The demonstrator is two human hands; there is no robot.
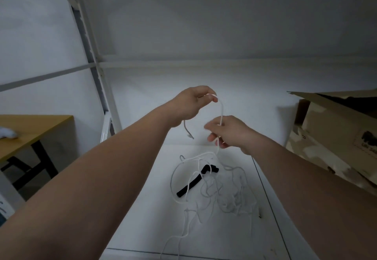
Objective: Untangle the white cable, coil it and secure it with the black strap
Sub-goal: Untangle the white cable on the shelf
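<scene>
The white cable point(221, 108) runs up from a loose tangle on the white table point(142, 219). My left hand point(191, 104) is raised and pinches the cable near one end; the short free end with its plug hangs below that hand. Lower and to the right, my right hand point(228, 132) holds the same cable where it drops towards the table. The tangle of loops lies below both hands. A black strap point(193, 184) lies on the table under some of those loops, its upper end bent over.
An open cardboard box point(334, 137) stands at the right, close to my right forearm. White shelf posts point(91, 55) rise at the left. A wooden desk point(30, 131) with black legs is at the far left.
</scene>
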